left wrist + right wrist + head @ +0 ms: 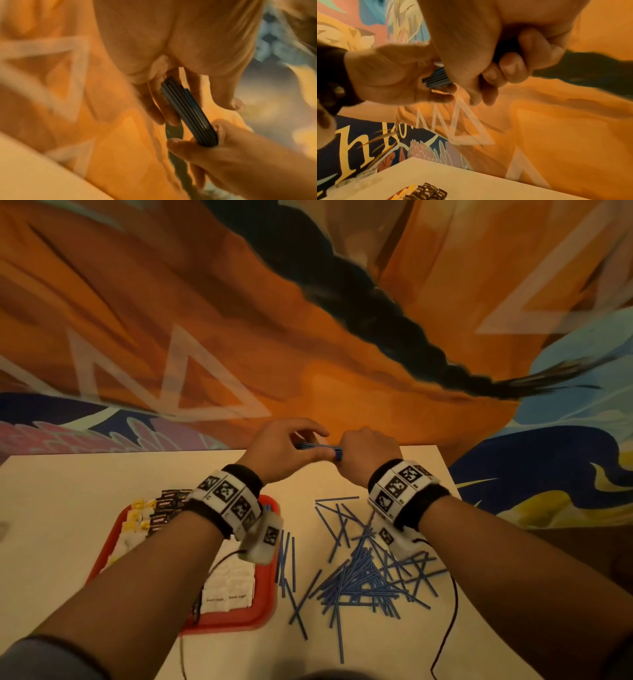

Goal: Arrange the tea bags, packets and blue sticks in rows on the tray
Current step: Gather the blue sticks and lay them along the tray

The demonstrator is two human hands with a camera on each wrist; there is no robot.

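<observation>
While a small bundle of thin blue plastic sticks (318, 446) is clenched by the right hand (368, 455) and pinched by the left hand (281, 451) above the bench (68, 508), sticks could slip out if either grip is loosened.

We see a pale table (102, 508) set against a painted wall (239, 302): orange mural with a dark braid (394, 330), white triangles (191, 385), blue patches, all under warm, dim light.

White table (68, 508), red tray (239, 619), scattered blue sticks (359, 580)
</observation>
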